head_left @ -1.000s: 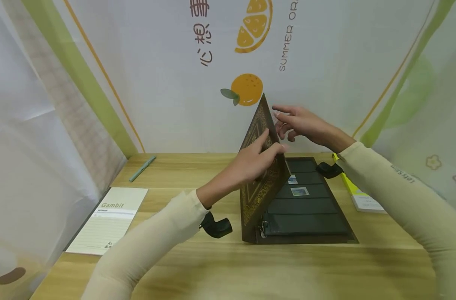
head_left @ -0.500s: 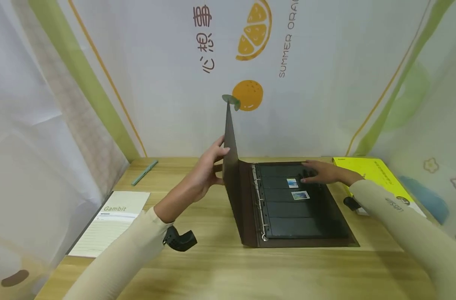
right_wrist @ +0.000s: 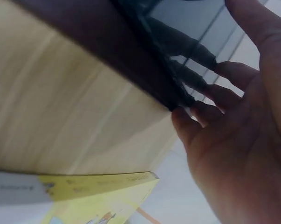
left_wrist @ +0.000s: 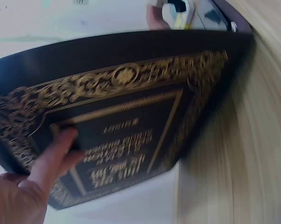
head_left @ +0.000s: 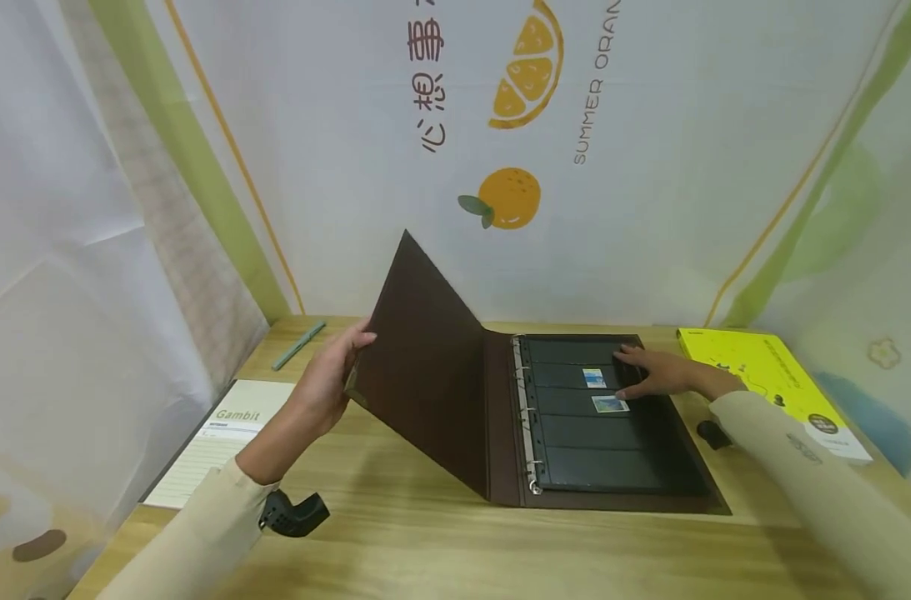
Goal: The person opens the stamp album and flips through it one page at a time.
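A dark brown stamp album with metal rings lies open on the table in the head view. Its front cover (head_left: 432, 367) is tilted up to the left, and gold ornament shows on the outer face in the left wrist view. My left hand (head_left: 327, 379) grips the cover's outer edge, thumb on the inner side and fingers behind. On the black pocket page (head_left: 598, 462) are a small blue stamp (head_left: 593, 378) and a wider blue-green stamp (head_left: 610, 404). My right hand (head_left: 658, 372) rests its spread fingers on the page's right side, thumb tip beside the wider stamp.
A yellow book (head_left: 770, 383) lies to the right of the album. On the left are a white notebook (head_left: 222, 429) marked Gambit and a green pen (head_left: 299, 345). A white printed curtain (head_left: 335, 208) hangs behind the wooden table (head_left: 425, 550).
The cover has swung from right to left, with my left hand shifting to its outer edge. My right hand has come down from beside the cover onto the page.
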{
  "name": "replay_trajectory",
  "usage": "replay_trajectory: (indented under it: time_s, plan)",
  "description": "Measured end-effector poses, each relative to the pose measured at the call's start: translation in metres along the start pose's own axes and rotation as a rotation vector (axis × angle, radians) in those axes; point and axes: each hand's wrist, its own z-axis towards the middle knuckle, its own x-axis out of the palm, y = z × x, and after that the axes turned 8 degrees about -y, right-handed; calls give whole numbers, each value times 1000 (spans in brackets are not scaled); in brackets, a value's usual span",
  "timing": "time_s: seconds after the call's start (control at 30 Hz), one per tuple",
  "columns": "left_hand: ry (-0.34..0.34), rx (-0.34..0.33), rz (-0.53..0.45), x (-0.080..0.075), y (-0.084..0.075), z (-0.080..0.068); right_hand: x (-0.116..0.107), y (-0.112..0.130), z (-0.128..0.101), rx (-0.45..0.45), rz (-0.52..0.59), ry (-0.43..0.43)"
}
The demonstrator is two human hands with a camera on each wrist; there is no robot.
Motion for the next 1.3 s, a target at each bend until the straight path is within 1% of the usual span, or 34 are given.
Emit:
replay_trajectory:
  time_s: [0.07, 0.13, 0.23, 0.37, 0.43, 0.53, 0.67, 0.83, 0.93, 1.07, 1.17, 1.3]
  plan:
    - [-50, -22, 73, -12, 1, -5, 0, 0, -2, 8, 0, 10]
    - [-84, -39, 132, -23, 3, -11, 0, 0, -5, 17, -7, 14]
    - [-120, -56, 159, -36, 6, -15, -2, 0, -7, 27, -9, 16]
    - [-102, -56, 181, -49, 10, -17, -5, 0, -7, 35, 4, 12]
    - [-104, -59, 211, -52, 12, -17, -5, -1, -6, 37, 3, 11]
    - [-115, -68, 283, -57, 17, -17, -5, -1, -4, 45, -1, 11]
    - [-136, -93, 409, -65, 23, -18, -3, -2, -2, 49, -1, 13]
    - [-134, -115, 503, -76, 34, -19, -1, -2, -1, 49, 8, 0]
    - [-148, -117, 611, -84, 42, -19, -1, -2, 0, 50, 11, -12]
    - [-179, -86, 844, -93, 52, -19, -1, 0, 2, 55, 21, -10]
    - [-186, -50, 983, -96, 58, -17, 0, 1, 4, 60, 33, -5]
    - [-184, -48, 1053, -97, 66, -15, 3, 1, 5, 66, 42, -3]
